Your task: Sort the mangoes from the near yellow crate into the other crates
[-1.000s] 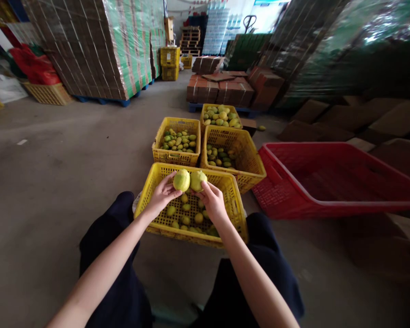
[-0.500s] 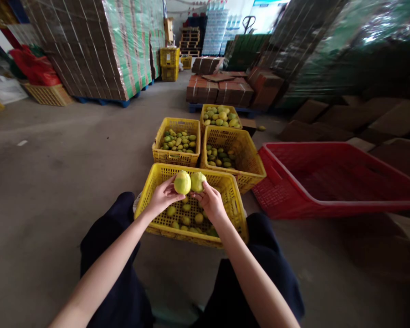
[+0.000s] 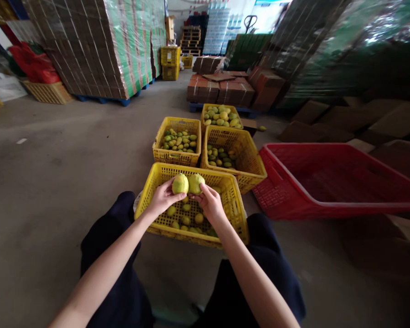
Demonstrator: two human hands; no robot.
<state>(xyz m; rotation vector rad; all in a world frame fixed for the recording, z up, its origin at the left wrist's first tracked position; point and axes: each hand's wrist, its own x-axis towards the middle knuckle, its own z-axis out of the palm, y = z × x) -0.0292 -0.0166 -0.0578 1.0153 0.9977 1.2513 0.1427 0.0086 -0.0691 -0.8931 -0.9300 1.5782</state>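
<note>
Left fruit (image 3: 180, 183) and right fruit (image 3: 195, 183) dip slightly, my left fingers (image 3: 176, 198) and right fingers (image 3: 205, 190) grasping one each; blue sign (image 3: 269, 2) illegible.

The left hand (image 3: 163, 198) grips a yellow-green fruit (image 3: 180, 184) and the right hand (image 3: 209, 201) another fruit (image 3: 196, 183) — the two side by side above a low yellow crate (image 3: 235, 200), where smaller fruits (image 3: 185, 220) lie scattered. Beyond it stand three more yellow crates (image 3: 176, 158) holding fruit; a red basket (image 3: 323, 209) sits to the right — tied cardboard bundles (image 3: 220, 90) on a pallet farther back.
</note>
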